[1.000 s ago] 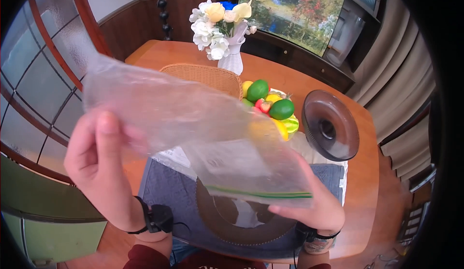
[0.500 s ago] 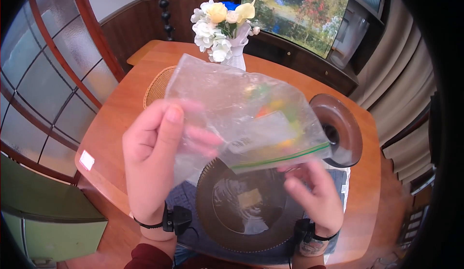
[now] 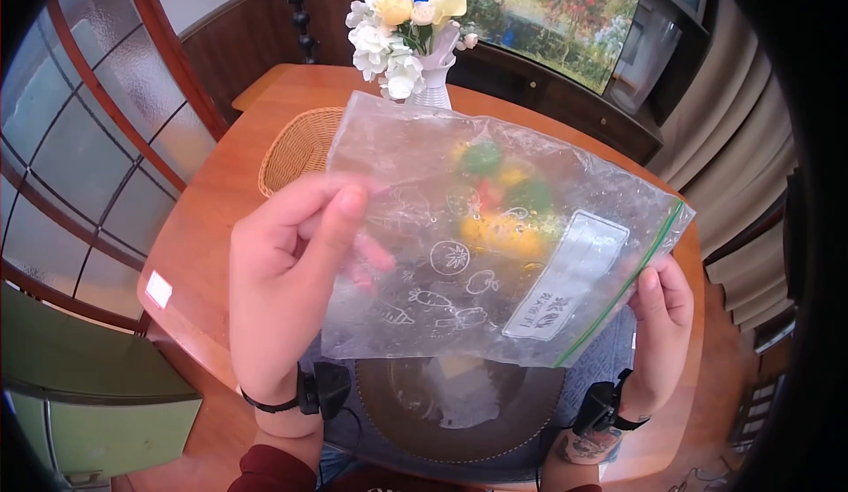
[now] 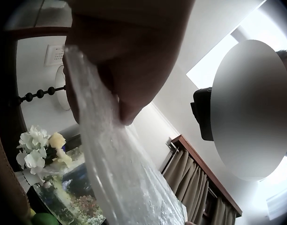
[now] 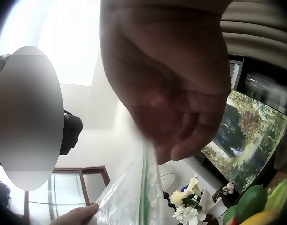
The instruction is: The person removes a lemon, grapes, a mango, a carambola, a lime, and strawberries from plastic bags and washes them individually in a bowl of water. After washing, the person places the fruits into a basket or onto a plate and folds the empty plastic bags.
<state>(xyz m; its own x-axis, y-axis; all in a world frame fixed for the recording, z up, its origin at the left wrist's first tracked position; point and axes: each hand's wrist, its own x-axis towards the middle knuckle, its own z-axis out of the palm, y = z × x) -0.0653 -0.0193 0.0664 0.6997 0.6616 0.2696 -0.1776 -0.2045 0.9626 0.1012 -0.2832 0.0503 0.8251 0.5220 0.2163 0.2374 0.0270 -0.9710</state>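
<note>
A clear zip bag (image 3: 424, 227) with printed fruit and vegetable outlines, a white label and a green zip strip is spread flat in the head view. The left hand (image 3: 296, 271) pinches its left side, thumb in front and some fingers behind the plastic. At the zip edge on the right, the right hand (image 3: 662, 324) grips the bag between thumb and fingers. The left wrist view shows the plastic (image 4: 106, 150) hanging from the left hand (image 4: 129, 56). In the right wrist view the green strip (image 5: 144, 187) runs down from the right hand (image 5: 167, 89).
Below the bag, a dark round plate (image 3: 389, 421) with a clear piece of plastic (image 3: 464, 395) lies on a blue-grey cloth. A wicker basket (image 3: 296, 152) and a vase of flowers (image 3: 431, 86) stand behind. Colourful fruit shows through the bag. A white card (image 3: 159, 290) lies at left.
The bag has swung out flat and widened, its zip edge turning steeply upright at the right. The right hand has moved right and up; the left hand has shifted right from its earliest position.
</note>
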